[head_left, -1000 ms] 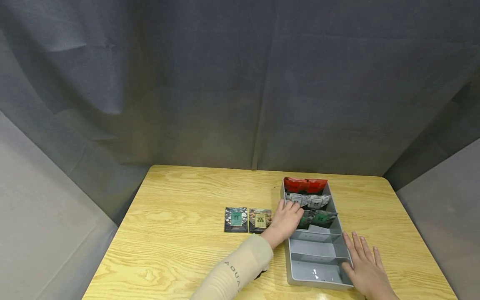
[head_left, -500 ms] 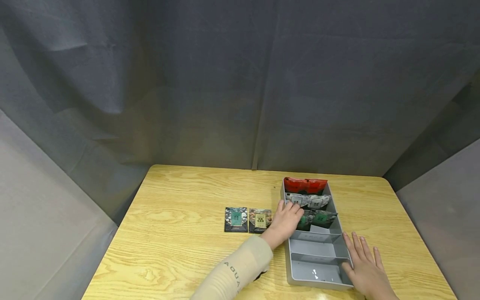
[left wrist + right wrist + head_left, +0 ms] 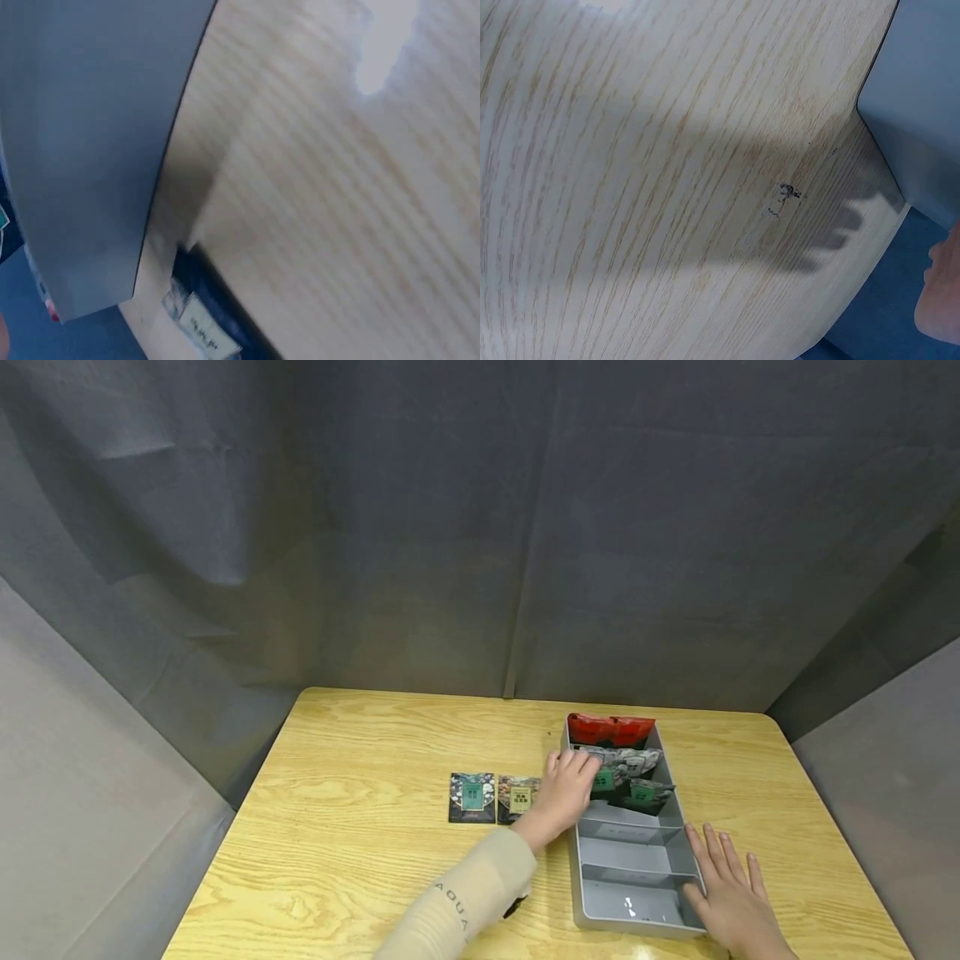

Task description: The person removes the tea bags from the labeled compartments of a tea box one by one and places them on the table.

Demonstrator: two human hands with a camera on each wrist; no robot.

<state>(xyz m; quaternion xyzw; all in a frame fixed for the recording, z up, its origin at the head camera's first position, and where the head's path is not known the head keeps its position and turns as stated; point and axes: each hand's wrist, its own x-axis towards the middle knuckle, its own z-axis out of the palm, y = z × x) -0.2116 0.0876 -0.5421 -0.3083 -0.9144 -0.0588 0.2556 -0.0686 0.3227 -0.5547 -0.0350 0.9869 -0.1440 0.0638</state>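
Green packet: at the left side of the grey box, over its third compartment from the back; it tilts backward, and whether its bottom edge touches the box floor cannot be told.
Left hand: above the box's left wall, much the nearer hand; its fingers curl at the packet's left edge and appear to pinch it, the thumb being hidden.
Packet from fingers: just to their right, further inside the box; part of it is covered, so its long axis is unclear.
Right hand: outside the box at its front right, palm down, fingers straight and spread, thumb against the wall, holding nothing.
Second green packet: box's right side, lower than the first, thin and crinkled.
Silver packets: the compartment behind, shiny and creased.
Red packets: rearmost compartment, glossy, side by side.
Teal-labelled packet and yellow-labelled packet: flat, left of the box, squarish with dark lower bands.
Box: smooth, long and rectangular, with thin dividers.
Tabletop: beneath the box, pale wood grain.
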